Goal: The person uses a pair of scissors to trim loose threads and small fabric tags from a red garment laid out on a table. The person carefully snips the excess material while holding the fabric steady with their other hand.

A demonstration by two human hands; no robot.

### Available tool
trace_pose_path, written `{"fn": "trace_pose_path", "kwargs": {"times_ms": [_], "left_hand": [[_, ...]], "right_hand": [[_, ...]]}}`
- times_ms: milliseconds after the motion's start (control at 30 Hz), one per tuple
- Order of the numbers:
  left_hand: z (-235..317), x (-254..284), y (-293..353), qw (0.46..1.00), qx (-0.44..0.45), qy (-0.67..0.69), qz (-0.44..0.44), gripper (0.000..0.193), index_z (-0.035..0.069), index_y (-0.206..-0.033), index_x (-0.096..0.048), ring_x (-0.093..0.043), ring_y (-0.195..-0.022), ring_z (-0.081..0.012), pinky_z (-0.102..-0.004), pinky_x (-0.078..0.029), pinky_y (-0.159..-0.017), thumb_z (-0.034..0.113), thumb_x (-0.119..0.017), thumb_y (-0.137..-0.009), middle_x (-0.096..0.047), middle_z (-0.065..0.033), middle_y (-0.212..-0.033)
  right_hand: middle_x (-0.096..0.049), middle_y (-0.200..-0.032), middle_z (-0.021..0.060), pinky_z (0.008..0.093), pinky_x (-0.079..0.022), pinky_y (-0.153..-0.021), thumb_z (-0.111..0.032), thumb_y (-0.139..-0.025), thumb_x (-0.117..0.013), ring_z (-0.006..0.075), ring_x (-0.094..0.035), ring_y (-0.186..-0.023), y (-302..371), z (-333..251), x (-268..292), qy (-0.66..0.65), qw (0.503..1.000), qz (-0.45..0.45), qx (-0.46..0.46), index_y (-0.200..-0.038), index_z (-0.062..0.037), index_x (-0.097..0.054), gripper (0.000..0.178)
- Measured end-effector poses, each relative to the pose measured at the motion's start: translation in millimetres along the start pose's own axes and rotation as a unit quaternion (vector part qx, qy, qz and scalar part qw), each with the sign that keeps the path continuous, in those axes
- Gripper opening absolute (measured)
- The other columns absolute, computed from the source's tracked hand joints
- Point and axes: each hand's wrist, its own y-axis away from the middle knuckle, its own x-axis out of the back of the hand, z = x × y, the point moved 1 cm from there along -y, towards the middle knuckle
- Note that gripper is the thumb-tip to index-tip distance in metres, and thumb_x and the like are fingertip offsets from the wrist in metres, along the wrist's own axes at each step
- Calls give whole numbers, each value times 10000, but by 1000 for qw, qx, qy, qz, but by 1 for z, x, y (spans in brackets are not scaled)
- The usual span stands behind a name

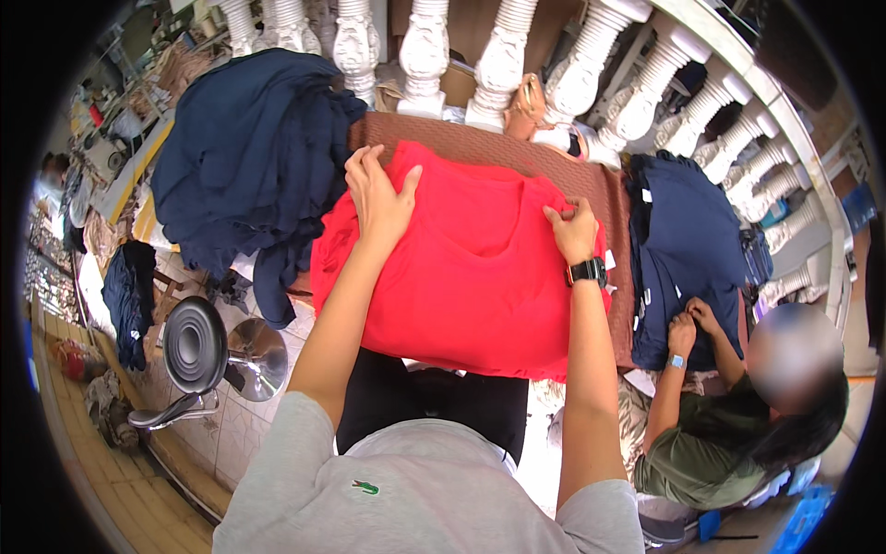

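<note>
A red T-shirt (452, 295) lies spread before me with its scooped neckline at the far side. Whether more red garments lie beneath it, I cannot tell. At its far left shoulder, my left hand (382, 198) rests on the cloth, fingers stretched and thumb apart. My right hand (574, 233), with a dark watch on the wrist, pinches the fabric at the far right shoulder. Under the red cloth is a table with a brown textured cover (595, 175).
A tall heap of navy garments (249, 148) stands on the left. To the right, a co-worker's hands (694, 323) touch a navy stack (688, 222). White balusters (426, 55) line the far side. A black round stool (194, 343) stands at lower left.
</note>
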Motion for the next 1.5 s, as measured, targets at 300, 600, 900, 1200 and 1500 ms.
{"fn": "trace_pose_path", "kwargs": {"times_ms": [300,600,900,1200,1500], "left_hand": [[-10,41,19,907,191,281,-249,222,44,-1150,-536,-645,-943,-179,-333,-493,-851,74,-669,-974,-654,-79,-984],[47,66,67,806,195,505,-241,338,89,-1237,-570,-534,-1253,-178,-333,-394,-1073,-64,-608,-939,-577,-102,-1288],[73,96,85,994,-87,49,-41,326,-1,-1113,-628,-574,-1081,-330,-427,-462,-961,-40,-746,-812,-589,-160,-1120],[52,31,101,941,63,298,-145,418,21,-1211,-587,-603,-857,-174,-290,-524,-743,-17,-781,-843,-559,-93,-1055],[54,43,113,925,75,278,-247,403,36,-1220,-604,-566,-812,-98,-241,-484,-694,31,-790,-862,-544,-50,-1018]], "right_hand": [[-672,-776,76,345,-530,-677,-141,-802,-854,230,-647,-675,30,7,96,97,958,224,149,-1047,-22,-691,317],[-683,-814,39,228,-365,-492,-339,-1042,-628,50,-449,-520,143,-110,9,-434,842,-284,-148,-1128,30,-685,383],[-496,-620,-87,209,-252,-431,-215,-966,-744,2,-349,-466,137,-123,-21,-511,793,-252,-216,-919,-81,-655,168],[-649,-747,-14,200,-327,-474,-177,-1006,-690,10,-440,-538,146,-106,-23,-496,822,-224,-168,-968,-27,-683,155],[-720,-863,117,290,-461,-592,-116,-947,-714,105,-575,-633,140,-93,-20,-243,961,-127,41,-1025,35,-666,176]]}}
